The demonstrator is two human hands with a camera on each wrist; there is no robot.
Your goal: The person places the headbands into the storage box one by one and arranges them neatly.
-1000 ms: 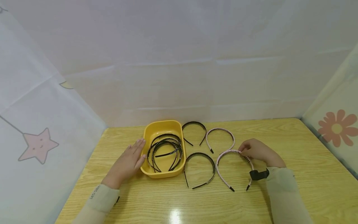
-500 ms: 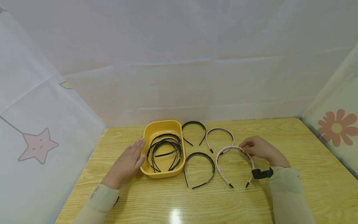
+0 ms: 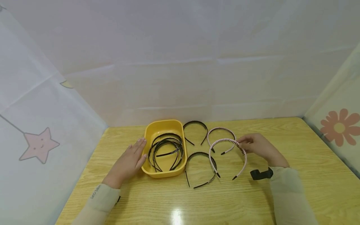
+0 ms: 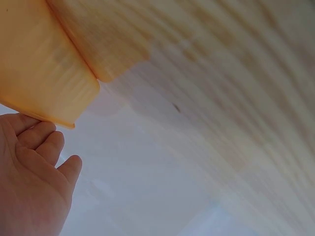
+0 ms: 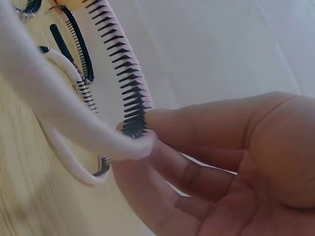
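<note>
My right hand (image 3: 260, 148) pinches a pink toothed headband (image 3: 224, 140) by its right side, thumb and fingers on the band. In the right wrist view the black teeth (image 5: 129, 78) of this headband point away from the thumb. The held headband overlaps a second pink headband (image 3: 220, 128) and the near black headband (image 3: 200, 153) in the head view. My left hand (image 3: 126, 164) rests with extended fingers against the left side of a yellow basket (image 3: 163, 175). Several black headbands (image 3: 168, 142) lie in the basket. In the left wrist view the fingertips (image 4: 37, 123) touch its rim.
Another black headband (image 3: 195, 122) lies behind, right of the basket's far corner. A wood-grain table (image 3: 180, 206) carries everything. Pale cloth (image 3: 180, 78) stands along its back and sides. A small dark object (image 3: 118, 199) shows beside the left sleeve.
The right hand has lifted the pink headband and carried it leftward, toward the near black headband. My left hand stays at the basket's side.
</note>
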